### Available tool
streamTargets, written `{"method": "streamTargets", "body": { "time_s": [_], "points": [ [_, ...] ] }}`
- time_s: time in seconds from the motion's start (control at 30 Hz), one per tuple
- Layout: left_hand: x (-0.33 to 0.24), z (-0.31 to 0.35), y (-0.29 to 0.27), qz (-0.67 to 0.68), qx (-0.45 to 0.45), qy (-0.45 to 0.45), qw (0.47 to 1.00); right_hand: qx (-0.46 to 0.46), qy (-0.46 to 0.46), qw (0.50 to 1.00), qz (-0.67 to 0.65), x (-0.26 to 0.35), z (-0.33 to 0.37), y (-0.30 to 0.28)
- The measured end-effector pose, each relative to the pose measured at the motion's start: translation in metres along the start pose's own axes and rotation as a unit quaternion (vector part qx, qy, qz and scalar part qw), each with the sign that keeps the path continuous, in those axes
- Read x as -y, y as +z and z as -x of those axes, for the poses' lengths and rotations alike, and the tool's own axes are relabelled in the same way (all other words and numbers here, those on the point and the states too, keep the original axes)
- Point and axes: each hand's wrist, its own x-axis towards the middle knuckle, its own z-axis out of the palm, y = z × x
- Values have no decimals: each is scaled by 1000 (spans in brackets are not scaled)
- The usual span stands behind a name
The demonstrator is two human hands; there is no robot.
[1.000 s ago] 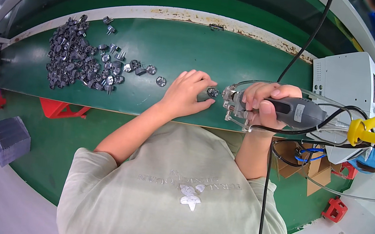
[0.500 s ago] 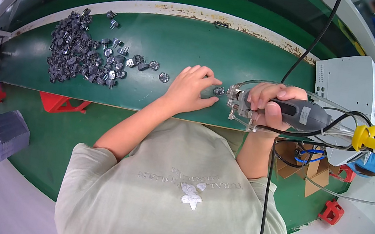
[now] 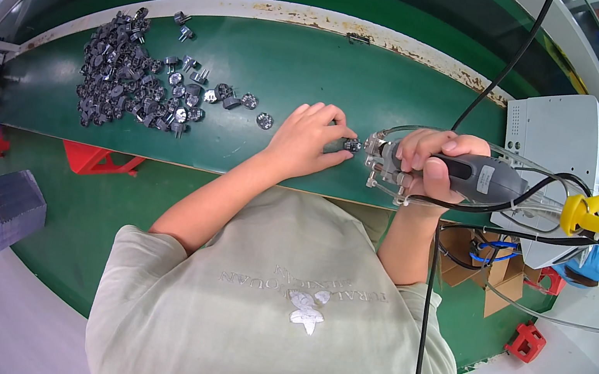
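Observation:
Between the thumb and index finger of my left hand (image 3: 312, 140) sits a small round black part (image 3: 351, 145) with metal bits on it. My left fingers are closed on its edges. My right hand (image 3: 437, 158) is wrapped around a grey handheld power screwdriver (image 3: 492, 181), lying almost level, with a metal bracket and clear tubes at its head. The tool's tip points left and is right beside the small part; whether they touch I cannot tell. Left of my left hand lies a loose round part (image 3: 264, 121), and beyond it a large pile of similar black parts (image 3: 117, 76).
All this rests on a green worktable (image 3: 256, 63). A grey-white machine box (image 3: 553, 141) stands at its right end. Black cable (image 3: 501, 74) hangs down behind the screwdriver, and a yellow holder (image 3: 585, 215) gathers tubes at the right. Red stools (image 3: 96, 159) and cardboard (image 3: 499, 285) are below.
My left thumb and index finger have closed in on the small part, which shifted slightly right against the tool's head. My right hand with the screwdriver has barely moved.

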Motion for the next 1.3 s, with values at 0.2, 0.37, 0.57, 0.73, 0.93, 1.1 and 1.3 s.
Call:
{"method": "streamTargets", "body": {
  "time_s": [0.2,0.37,0.57,0.73,0.93,1.1,1.3],
  "points": [
    [1,0,0,0,-1,3,1000,-6,-7,1000,0,-3,-1,2],
    [2,0,1,0,0,-1,1000,4,-11,1000,24,-2,0,4],
    [1,1,0,2,3,-1,1000,7,-14,1000,10,-4,0,2],
    [2,0,0,1,0,0,1000,21,-16,1000,1,-5,-2,1],
    [3,0,1,-1,-3,0,1000,21,-15,1000,-3,-3,-3,0],
    [2,1,1,0,3,-2,1000,14,-12,1000,6,-4,-1,1],
    [3,2,2,1,-3,5,1000,19,19,996,88,-7,3,8]
  ]
}}
